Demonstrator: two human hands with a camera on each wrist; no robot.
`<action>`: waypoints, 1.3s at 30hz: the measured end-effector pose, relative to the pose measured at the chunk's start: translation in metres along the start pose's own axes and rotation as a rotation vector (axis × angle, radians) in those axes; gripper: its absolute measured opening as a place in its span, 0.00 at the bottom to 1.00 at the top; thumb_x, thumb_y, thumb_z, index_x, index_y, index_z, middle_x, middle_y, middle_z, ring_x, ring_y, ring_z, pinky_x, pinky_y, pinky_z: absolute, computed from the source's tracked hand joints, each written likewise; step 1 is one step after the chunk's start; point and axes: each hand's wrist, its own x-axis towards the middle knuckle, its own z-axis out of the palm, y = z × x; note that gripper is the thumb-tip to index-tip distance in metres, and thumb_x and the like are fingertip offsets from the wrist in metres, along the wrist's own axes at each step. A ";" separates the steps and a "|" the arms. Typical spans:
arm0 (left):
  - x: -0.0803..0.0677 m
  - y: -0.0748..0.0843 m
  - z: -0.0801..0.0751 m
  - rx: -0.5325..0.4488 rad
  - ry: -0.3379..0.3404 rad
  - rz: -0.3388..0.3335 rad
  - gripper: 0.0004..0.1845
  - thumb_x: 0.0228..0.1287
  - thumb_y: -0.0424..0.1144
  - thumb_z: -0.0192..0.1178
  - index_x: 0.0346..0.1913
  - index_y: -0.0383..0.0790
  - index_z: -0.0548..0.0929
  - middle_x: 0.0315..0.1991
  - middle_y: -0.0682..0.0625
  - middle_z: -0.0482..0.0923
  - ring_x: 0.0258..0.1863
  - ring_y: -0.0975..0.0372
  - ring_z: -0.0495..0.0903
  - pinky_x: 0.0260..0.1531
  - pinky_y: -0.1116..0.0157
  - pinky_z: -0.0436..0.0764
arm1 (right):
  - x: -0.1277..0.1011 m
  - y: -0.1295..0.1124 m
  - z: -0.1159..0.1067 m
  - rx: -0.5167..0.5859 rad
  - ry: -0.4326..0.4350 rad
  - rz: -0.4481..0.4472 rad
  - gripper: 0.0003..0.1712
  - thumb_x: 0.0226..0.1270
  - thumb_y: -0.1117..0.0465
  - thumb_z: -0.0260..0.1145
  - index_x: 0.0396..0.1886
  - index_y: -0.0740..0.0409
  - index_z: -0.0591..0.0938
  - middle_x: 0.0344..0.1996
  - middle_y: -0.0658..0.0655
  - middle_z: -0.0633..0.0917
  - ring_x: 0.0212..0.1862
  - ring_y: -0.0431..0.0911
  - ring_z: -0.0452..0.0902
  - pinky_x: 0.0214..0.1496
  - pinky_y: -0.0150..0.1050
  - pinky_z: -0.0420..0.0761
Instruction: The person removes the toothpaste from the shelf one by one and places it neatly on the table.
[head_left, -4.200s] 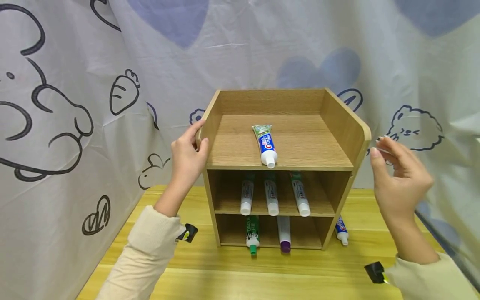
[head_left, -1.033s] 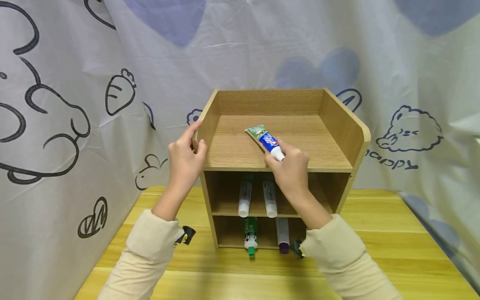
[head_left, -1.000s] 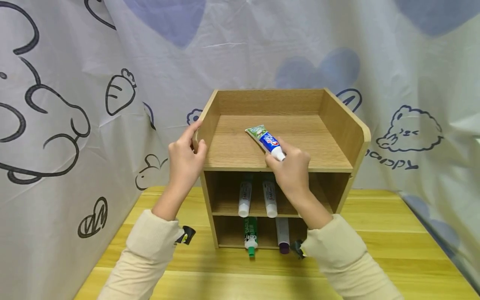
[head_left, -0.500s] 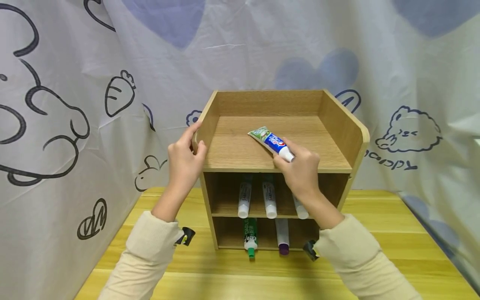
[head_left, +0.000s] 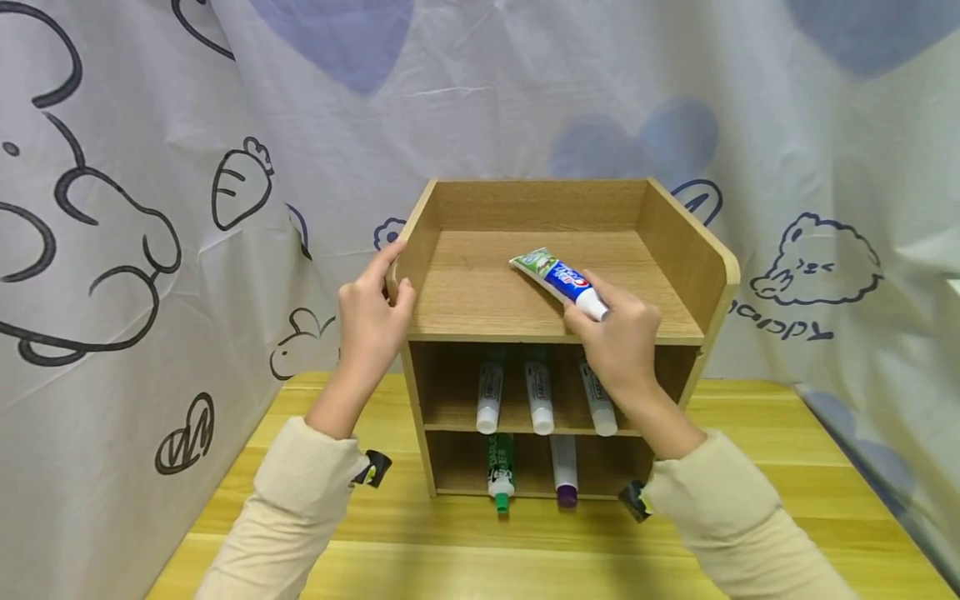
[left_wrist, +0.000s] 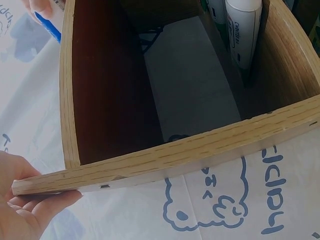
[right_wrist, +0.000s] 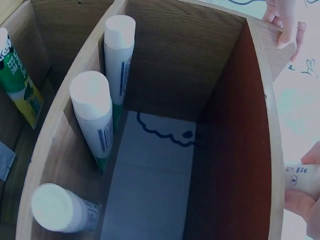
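Observation:
My left hand [head_left: 371, 321] grips the front left edge of the wooden shelf unit [head_left: 472, 312], thumb and fingers on either side of its side panel [left_wrist: 45, 182]. My right hand [head_left: 622, 337] pinches a toothpaste tube [head_left: 561, 279] near its white cap. The tube is blue and green and lies slanted over the top shelf, its flat end toward the back left. The right wrist view shows part of that tube [right_wrist: 300, 177] between thumb and fingers at the right edge.
Three white toothpaste tubes [head_left: 538, 396] lie on the middle shelf, caps forward. Below are a green tube [head_left: 500, 467] and a white tube with a purple cap [head_left: 566, 471]. The unit stands on a wooden table [head_left: 450, 550] before a printed curtain [head_left: 495, 125].
My right hand has come in from the right and taken hold of the toothpaste tube. Over the last second it has shifted right with the tube. The left hand stays put.

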 end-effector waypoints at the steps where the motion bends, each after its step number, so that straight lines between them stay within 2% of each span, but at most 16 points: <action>1: 0.000 0.000 0.000 0.000 0.002 0.002 0.22 0.56 0.25 0.53 0.56 0.35 0.77 0.13 0.42 0.69 0.14 0.60 0.59 0.15 0.72 0.59 | 0.001 0.000 -0.001 0.001 0.006 -0.004 0.20 0.45 0.70 0.70 0.42 0.74 0.82 0.34 0.71 0.85 0.31 0.60 0.83 0.31 0.51 0.82; 9: 0.000 -0.001 0.000 -0.001 0.006 0.004 0.22 0.56 0.25 0.53 0.56 0.34 0.77 0.13 0.42 0.69 0.14 0.60 0.59 0.15 0.72 0.59 | 0.010 -0.001 -0.007 0.003 0.050 -0.022 0.20 0.45 0.71 0.69 0.42 0.75 0.82 0.34 0.72 0.85 0.32 0.61 0.82 0.32 0.52 0.82; 20: 0.000 -0.001 0.000 -0.003 0.001 -0.003 0.22 0.56 0.25 0.53 0.56 0.35 0.76 0.13 0.42 0.70 0.13 0.60 0.60 0.13 0.72 0.60 | 0.022 -0.004 -0.019 -0.047 0.114 -0.023 0.20 0.46 0.68 0.72 0.41 0.72 0.83 0.36 0.70 0.85 0.35 0.60 0.83 0.34 0.51 0.82; 21: 0.000 -0.001 0.000 -0.005 -0.001 -0.004 0.22 0.56 0.25 0.53 0.57 0.35 0.76 0.13 0.42 0.70 0.13 0.60 0.60 0.13 0.72 0.60 | 0.023 -0.004 -0.021 -0.054 0.121 -0.021 0.20 0.46 0.68 0.72 0.41 0.71 0.83 0.36 0.69 0.85 0.35 0.59 0.83 0.34 0.49 0.82; 24: 0.000 -0.001 0.000 -0.006 -0.006 -0.004 0.23 0.56 0.25 0.53 0.57 0.35 0.76 0.13 0.42 0.70 0.13 0.61 0.60 0.13 0.73 0.60 | 0.026 -0.005 -0.024 -0.064 0.138 -0.006 0.19 0.47 0.67 0.71 0.41 0.68 0.84 0.36 0.66 0.86 0.35 0.58 0.83 0.36 0.29 0.79; 26: 0.000 -0.001 0.000 -0.008 -0.009 -0.005 0.23 0.56 0.24 0.53 0.57 0.35 0.76 0.13 0.42 0.70 0.13 0.61 0.60 0.13 0.73 0.59 | 0.027 -0.004 -0.027 -0.073 0.145 0.009 0.18 0.47 0.66 0.70 0.42 0.67 0.84 0.36 0.66 0.86 0.35 0.57 0.83 0.35 0.18 0.71; 28: 0.000 -0.002 0.000 -0.007 -0.011 -0.004 0.23 0.56 0.24 0.53 0.57 0.35 0.76 0.13 0.42 0.70 0.13 0.60 0.61 0.13 0.73 0.60 | 0.030 -0.003 -0.031 -0.084 0.151 0.017 0.18 0.48 0.66 0.69 0.42 0.67 0.84 0.37 0.66 0.86 0.35 0.58 0.83 0.34 0.12 0.62; 33: 0.000 -0.001 0.001 -0.009 -0.018 -0.002 0.23 0.57 0.24 0.53 0.57 0.35 0.76 0.13 0.42 0.70 0.14 0.60 0.61 0.13 0.73 0.60 | 0.036 -0.002 -0.041 -0.067 0.166 0.055 0.20 0.49 0.67 0.68 0.44 0.70 0.83 0.39 0.68 0.85 0.38 0.59 0.82 0.36 0.12 0.64; 39: 0.000 0.000 0.000 -0.016 -0.007 0.000 0.22 0.56 0.24 0.53 0.56 0.34 0.76 0.13 0.42 0.70 0.13 0.61 0.60 0.13 0.73 0.59 | 0.044 -0.003 -0.052 -0.042 0.184 0.093 0.20 0.50 0.68 0.68 0.46 0.69 0.82 0.42 0.67 0.84 0.42 0.58 0.82 0.38 0.10 0.67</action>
